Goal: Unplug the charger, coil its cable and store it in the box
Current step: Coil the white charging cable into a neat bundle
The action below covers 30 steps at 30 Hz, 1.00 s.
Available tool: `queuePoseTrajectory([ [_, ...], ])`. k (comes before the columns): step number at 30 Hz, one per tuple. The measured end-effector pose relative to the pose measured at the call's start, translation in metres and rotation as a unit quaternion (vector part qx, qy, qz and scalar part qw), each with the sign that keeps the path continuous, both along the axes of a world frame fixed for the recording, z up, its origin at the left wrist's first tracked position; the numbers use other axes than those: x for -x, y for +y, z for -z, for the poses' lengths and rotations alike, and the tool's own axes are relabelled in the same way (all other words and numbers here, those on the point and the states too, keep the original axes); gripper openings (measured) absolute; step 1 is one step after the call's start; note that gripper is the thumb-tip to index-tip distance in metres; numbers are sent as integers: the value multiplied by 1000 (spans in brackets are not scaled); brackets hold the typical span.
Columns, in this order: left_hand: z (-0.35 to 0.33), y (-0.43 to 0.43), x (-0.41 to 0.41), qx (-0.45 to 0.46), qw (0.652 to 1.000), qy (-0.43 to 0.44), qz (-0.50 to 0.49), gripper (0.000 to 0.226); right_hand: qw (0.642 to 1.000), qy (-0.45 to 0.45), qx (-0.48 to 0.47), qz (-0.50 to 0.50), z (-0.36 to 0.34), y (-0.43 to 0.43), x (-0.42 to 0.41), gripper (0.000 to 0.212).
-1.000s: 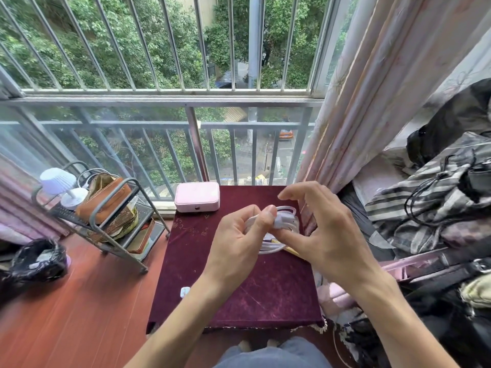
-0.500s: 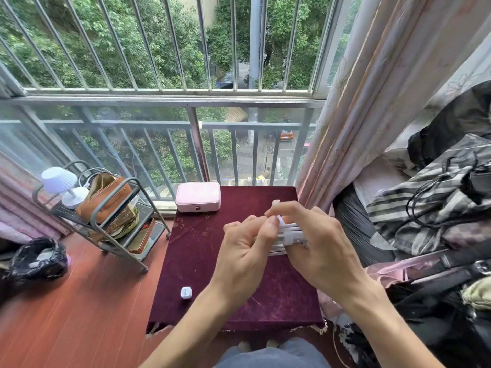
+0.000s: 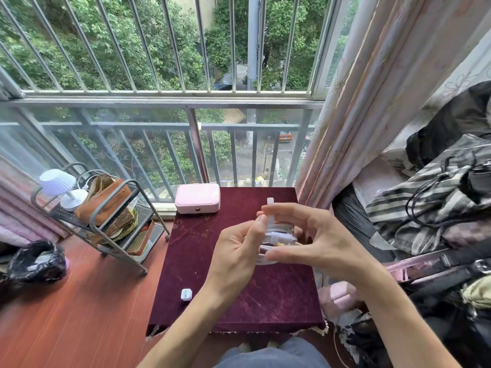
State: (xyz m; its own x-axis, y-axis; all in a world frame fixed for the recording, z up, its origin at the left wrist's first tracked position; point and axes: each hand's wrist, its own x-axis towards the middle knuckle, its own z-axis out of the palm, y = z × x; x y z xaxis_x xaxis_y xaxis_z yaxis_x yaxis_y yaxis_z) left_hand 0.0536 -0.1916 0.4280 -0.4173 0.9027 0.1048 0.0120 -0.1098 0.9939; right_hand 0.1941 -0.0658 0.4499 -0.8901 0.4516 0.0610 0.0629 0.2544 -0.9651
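Gripping the coiled white cable [image 3: 277,233] above the table [image 3: 265,296] — right hand [image 3: 321,243] curled round the loops, likely to stop them springing open, left hand [image 3: 236,253] pinching the loose end, upright past the fingertips, probably ready for a last wrap or tuck. Held clear of the cloth, near the right side. Charger [image 3: 186,294] lying alone by the left edge, no lead in it, well apart from the coil. Pink box [image 3: 197,198] at the far left corner, lid shut — contents unseen, so opening needed before storing. Beside the table, a rack [image 3: 111,208] carrying a brown pouch [image 3: 106,199] and a small lamp [image 3: 62,187].
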Motion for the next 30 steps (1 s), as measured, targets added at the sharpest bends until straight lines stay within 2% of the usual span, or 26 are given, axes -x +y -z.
queuePoseTrajectory([
  [2, 3, 0, 1, 7, 1000, 18, -9, 48, 998, 29, 46, 21, 2, 3, 4, 43],
  [4, 6, 1, -1, 13, 999, 28, -15, 51, 995, 52, 49, 72, 7, 3, 8, 35],
  [8, 16, 3, -1, 45, 998, 38, -21, 58, 991, 36, -16, 130, 11, 1, 13, 30],
  [10, 22, 3, -1, 55, 998, 35, -22, 55, 987, 15, -58, 149, 13, 0, 13, 29],
  [13, 24, 3, -2, 78, 995, 41, -44, 63, 984, 24, -95, 147, 14, -4, 11, 11],
  [18, 21, 4, 2, 96, 989, 51, -105, 59, 972, 16, -186, 143, 13, -14, 5, 7],
  [21, 21, 6, 3, 109, 987, 20, -120, 61, 960, 18, -244, 136, 19, -22, 4, 4],
  [25, 22, 10, 2, 115, 988, -56, -84, 50, 919, 16, -357, 168, 31, -26, 4, 7],
  [28, 25, 12, 2, 129, 984, -93, -76, 49, 877, 21, -441, 190, 37, -25, 6, 5],
  [30, 25, 13, 3, 149, 980, -107, -81, 51, 862, 37, -469, 189, 40, -24, 5, 6],
])
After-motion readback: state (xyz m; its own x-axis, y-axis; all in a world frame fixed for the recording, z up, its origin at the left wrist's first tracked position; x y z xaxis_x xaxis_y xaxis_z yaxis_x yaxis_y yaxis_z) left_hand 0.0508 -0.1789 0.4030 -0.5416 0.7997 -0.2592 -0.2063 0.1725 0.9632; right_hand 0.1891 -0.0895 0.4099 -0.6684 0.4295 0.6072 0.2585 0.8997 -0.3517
